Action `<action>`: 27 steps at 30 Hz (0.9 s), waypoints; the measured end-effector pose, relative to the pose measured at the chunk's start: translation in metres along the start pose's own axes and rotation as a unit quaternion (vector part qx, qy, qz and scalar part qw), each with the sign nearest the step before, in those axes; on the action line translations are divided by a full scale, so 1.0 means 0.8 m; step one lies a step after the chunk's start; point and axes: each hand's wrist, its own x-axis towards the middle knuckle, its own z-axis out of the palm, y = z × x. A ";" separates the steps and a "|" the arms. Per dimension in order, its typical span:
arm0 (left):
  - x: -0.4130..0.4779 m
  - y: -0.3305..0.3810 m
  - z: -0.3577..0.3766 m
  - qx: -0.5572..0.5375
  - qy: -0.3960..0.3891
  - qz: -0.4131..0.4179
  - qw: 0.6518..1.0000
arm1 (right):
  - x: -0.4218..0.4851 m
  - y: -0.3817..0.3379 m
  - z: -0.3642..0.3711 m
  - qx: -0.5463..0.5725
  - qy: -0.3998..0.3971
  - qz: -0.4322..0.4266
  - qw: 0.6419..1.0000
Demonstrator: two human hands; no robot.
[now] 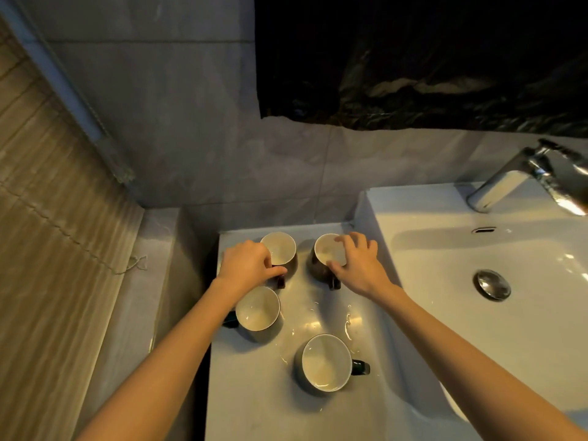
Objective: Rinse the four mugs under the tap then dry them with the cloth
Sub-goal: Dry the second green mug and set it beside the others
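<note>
Head view: wet counter (270, 393) beside basin (477, 313), grey tiles (191, 138); left grip (246, 265) grasping far-left mug (281, 249), right grip (359, 265) far-right mug (327, 249).

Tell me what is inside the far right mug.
The far right mug shows a pale, bare inside, with nothing visible in it. The right hand grips its rim; its fingers cover the right edge of the opening, so that part is hidden.

In the centre of the frame I see my left hand (246, 265) gripping the back-left mug (281, 249) near its handle, and my right hand (361, 265) holding the back-right mug (327, 251) by its rim. The lower-left mug (257, 308) and the lowest mug (326, 362) stand upright on the wet white counter (254, 396). The tap (521, 179) is at the upper right.
</note>
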 end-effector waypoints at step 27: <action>0.059 -0.020 0.017 -0.028 -0.022 -0.011 0.999 | 0.070 -0.007 0.006 -0.116 -0.056 -0.047 0.991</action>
